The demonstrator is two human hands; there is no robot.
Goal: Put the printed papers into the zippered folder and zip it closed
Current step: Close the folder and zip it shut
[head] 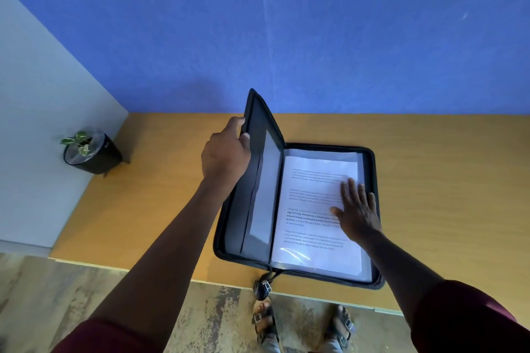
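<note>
A black zippered folder [372, 169] lies unzipped on the wooden table [160, 180]. Its right half rests flat, and the printed papers [312, 209] lie inside it under a clear sleeve. The left cover [258, 180] stands raised, nearly upright. My left hand [226, 152] grips that cover's outer edge, fingers wrapped around it. My right hand [357, 209] lies flat with spread fingers on the right side of the papers. The zipper pull [262, 286] dangles over the table's front edge below the spine.
A small potted plant [91, 152] in a black pot stands at the table's far left corner. A blue wall [286, 37] runs behind the table. My sandalled feet [304, 324] stand on the patterned floor below the table's front edge.
</note>
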